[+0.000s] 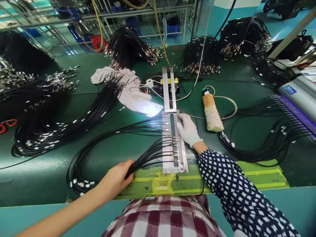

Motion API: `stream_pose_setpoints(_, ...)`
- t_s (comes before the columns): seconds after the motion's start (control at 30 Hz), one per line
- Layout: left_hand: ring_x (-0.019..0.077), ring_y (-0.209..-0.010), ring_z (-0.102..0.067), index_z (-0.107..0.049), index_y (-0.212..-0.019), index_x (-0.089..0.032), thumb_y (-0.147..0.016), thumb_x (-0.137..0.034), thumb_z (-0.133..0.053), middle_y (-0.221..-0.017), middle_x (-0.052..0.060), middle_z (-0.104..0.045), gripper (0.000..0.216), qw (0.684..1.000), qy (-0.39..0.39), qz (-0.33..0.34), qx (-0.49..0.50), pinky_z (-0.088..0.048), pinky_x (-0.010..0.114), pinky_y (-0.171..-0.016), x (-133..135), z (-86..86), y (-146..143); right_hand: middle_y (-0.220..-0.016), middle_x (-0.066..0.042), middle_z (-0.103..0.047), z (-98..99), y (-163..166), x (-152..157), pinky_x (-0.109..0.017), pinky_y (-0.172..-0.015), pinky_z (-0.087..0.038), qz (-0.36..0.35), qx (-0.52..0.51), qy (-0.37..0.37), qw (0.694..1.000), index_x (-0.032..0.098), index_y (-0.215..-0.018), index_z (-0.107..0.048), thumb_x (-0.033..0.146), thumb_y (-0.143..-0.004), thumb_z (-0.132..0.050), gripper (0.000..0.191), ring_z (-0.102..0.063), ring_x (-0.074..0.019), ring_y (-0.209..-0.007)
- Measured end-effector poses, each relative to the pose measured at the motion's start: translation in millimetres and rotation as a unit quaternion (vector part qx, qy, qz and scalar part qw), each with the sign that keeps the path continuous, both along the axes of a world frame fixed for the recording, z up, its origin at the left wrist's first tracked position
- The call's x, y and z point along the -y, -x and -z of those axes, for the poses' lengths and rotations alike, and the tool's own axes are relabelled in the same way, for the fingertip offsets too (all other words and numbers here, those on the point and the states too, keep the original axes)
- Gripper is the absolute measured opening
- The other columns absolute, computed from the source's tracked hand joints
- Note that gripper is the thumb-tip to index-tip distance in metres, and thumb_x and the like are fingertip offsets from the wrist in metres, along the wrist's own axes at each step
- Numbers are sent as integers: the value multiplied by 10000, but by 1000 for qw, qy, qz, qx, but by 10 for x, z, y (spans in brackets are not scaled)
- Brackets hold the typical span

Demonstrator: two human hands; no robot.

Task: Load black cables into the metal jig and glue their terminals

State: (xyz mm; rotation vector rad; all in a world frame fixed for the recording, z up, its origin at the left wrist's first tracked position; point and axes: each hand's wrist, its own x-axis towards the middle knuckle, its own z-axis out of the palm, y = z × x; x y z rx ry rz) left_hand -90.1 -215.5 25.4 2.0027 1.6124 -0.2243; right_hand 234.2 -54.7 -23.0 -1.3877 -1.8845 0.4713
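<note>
My bare left hand (118,176) is closed round a bundle of thin black cables (145,154) at the front of the bench. Their metal-tipped ends lie side by side in the slots of a long metal comb fixture (182,154). More cables (133,126) enter its upper slots from the left and loop round beneath my left forearm. My right hand (189,130), in a white glove, grips the right edge of the fixture about halfway along, its fingers curled against the metal. A second slotted metal frame (166,89) adjoins the fixture's far end.
A lit lamp wrapped in white cloth (133,89) shines at the fixture from the left. Behind stands a black control box (158,88). A taped bottle with a tube (212,113) is on the right, before a grey machine (300,98). Cable bundles (201,54) line the back.
</note>
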Motion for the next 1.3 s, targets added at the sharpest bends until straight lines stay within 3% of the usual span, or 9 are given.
stream_pose_setpoints(0.13, 183, -686, -560, -444, -730, -212, -825, -297, -431, -728, 9, -558, 128, 999, 41, -2, 15, -384, 280, -630, -267, -284, -64, -1314, -157, -578, -9, 5, 3, -484, -1033, -471, 8, -7, 10, 1000, 165, -1281, -552, 280, -906, -459, 403, -557, -303, -1208)
stream_pose_setpoints(0.3, 118, -458, -406, -438, -906, -221, -872, -553, -411, -601, -72, -447, 336, 955, 232, -88, 162, -355, 244, -499, -423, -667, -61, -1319, -153, -579, 15, -1, -14, -472, -1071, -449, 6, -6, 4, 1000, 156, -1276, -557, 275, -894, -479, 407, -544, -294, -1239)
stream_pose_setpoints(0.4, 128, -513, -450, -523, -1012, -209, -851, -615, -489, -652, -48, -525, 438, 967, 164, -94, 172, -355, 240, -505, -490, -828, -82, -1324, -151, -577, 44, -11, -32, -489, -1071, -449, 6, -5, 5, 1000, 168, -1273, -561, 281, -891, -490, 405, -539, -301, -1251)
stream_pose_setpoints(0.5, 161, -633, -529, -574, -1003, -203, -874, -588, -502, -723, -17, -590, 412, 989, 37, -65, 129, -361, 244, -562, -483, -720, -85, -1329, -145, -573, 64, -17, -42, -495, -1069, -452, 3, -8, 6, 1000, 183, -1279, -557, 286, -891, -495, 406, -535, -301, -1258)
stream_pose_setpoints(0.7, 190, -690, -568, -526, -927, -200, -902, -468, -500, -792, 18, -590, 271, 998, 2, -11, 65, -403, 276, -630, -232, -113, -4, -1324, -140, -577, 55, -9, -36, -488, -1069, -457, 4, -8, 16, 1000, 184, -1264, -566, 289, -894, -497, 391, -540, -295, -1253)
stream_pose_setpoints(0.83, 197, -880, -579, -508, -871, -202, -986, -391, -341, -1000, 67, -575, 278, 993, -47, 23, 106, -444, 306, -803, -319, -238, 50, -1342, -147, -567, 45, -9, -32, -497, -1064, -461, 10, -14, 26, 1000, 177, -1294, -543, 300, -886, -511, 428, -538, -302, -1255)
stream_pose_setpoints(0.93, 193, -804, -579, -492, -930, -213, -985, -437, -365, -930, 38, -589, 263, 997, -9, 12, 79, -443, 297, -727, -382, -339, 26, -1352, -149, -563, 42, -12, -30, -501, -1059, -466, 9, -13, 28, 999, 173, -1299, -539, 310, -886, -509, 437, -530, -307, -1265)
stream_pose_setpoints(1.13, 239, -913, -593, -525, -995, -201, -949, -371, -405, -1032, 77, -592, 213, 997, -25, 48, 56, -440, 330, -781, -324, -218, -47, -1344, -145, -571, 49, -9, -36, -497, -1059, -470, 11, -17, 31, 999, 183, -1282, -550, 308, -882, -511, 422, -536, -302, -1262)
stream_pose_setpoints(1.3, 180, -717, -537, -480, -1031, -217, -978, -451, -363, -824, -5, -573, 266, 994, 12, -10, 105, -404, 285, -673, -440, -470, -68, -1354, -143, -566, 60, -13, -46, -504, -1050, -476, 13, -23, 30, 999, 188, -1306, -533, 329, -875, -526, 453, -541, -305, -1256)
